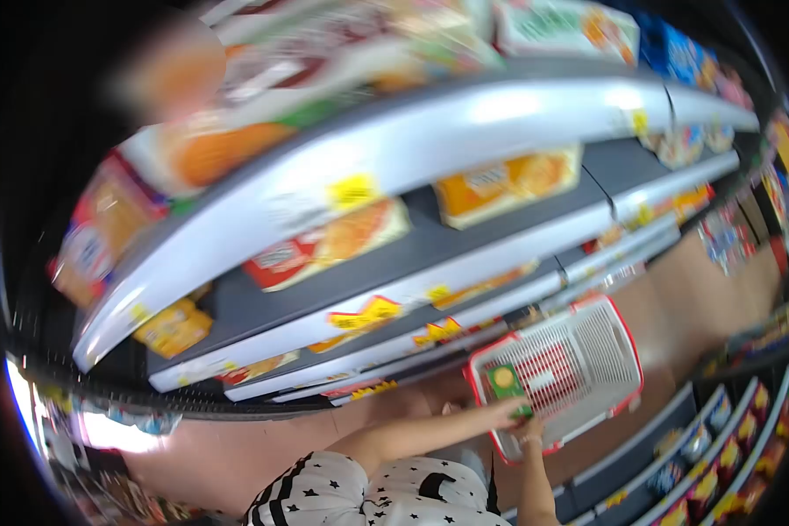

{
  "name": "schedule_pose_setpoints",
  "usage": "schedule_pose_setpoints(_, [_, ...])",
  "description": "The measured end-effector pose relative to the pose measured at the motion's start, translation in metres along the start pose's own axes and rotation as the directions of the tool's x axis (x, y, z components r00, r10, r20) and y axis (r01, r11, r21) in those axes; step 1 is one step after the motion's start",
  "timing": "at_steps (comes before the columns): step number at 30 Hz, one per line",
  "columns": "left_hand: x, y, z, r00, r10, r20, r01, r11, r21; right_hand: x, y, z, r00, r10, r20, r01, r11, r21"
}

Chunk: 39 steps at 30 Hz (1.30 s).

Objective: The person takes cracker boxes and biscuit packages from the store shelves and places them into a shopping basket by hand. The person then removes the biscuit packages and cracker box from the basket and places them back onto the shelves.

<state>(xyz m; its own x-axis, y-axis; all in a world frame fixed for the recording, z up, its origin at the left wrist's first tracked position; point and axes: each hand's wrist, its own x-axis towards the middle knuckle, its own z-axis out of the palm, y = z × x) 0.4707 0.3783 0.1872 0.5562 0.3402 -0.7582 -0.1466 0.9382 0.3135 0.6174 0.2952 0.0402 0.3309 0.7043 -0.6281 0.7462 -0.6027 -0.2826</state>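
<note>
A green package (505,380) with a round yellowish picture is over the near left part of a shopping basket. My left hand (507,410) reaches in from the left and is closed on the package's near end. Close beside it, my right hand (529,428) comes up from below, with its fingers at the same end of the package. Blur hides the exact finger positions. The white slatted basket (596,351) has a red rim and stands low in front of my body. Red shows through the slats in its middle.
A shelf unit (412,131) with yellow price tags crosses the view, holding a red-and-white box (329,245) and an orange box (510,184). Another shelf (675,456) with colourful packets stands at lower right. Tiled floor (675,298) runs between them.
</note>
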Motion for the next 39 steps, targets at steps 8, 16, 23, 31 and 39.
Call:
schedule_pose_setpoints(8, [-0.228, 0.024, -0.147, 0.789, 0.589, 0.176, -0.592, 0.805, -0.039, -0.067, -0.115, -0.120, 0.572, -0.466, -0.675, 0.710, 0.693, 0.123])
schedule_pose_setpoints(16, [-0.518, 0.082, -0.100, -0.041, 0.998, -0.050, -0.891, -0.014, 0.454, -0.312, -0.364, -0.258, -0.240, -0.748, -0.618, 0.970, -0.210, -0.122])
schedule_pose_setpoints(23, [-0.547, 0.106, -0.062, -0.212, 0.962, -0.172, -0.747, -0.046, 0.663, -0.416, -0.515, -0.282, -0.680, -0.483, -0.552, 0.733, -0.432, -0.525])
schedule_pose_setpoints(31, [-0.614, 0.131, -0.059, -0.775, 0.480, 0.412, 0.330, -0.249, 0.910, -0.423, -0.574, -0.322, -0.658, -0.703, -0.268, 0.608, -0.287, -0.740])
schedule_pose_setpoints(39, [-0.635, 0.189, -0.101, -0.561, 0.827, -0.019, -0.327, -0.200, 0.924, -0.418, -0.603, -0.352, -0.352, -0.936, 0.015, 0.693, -0.271, -0.668])
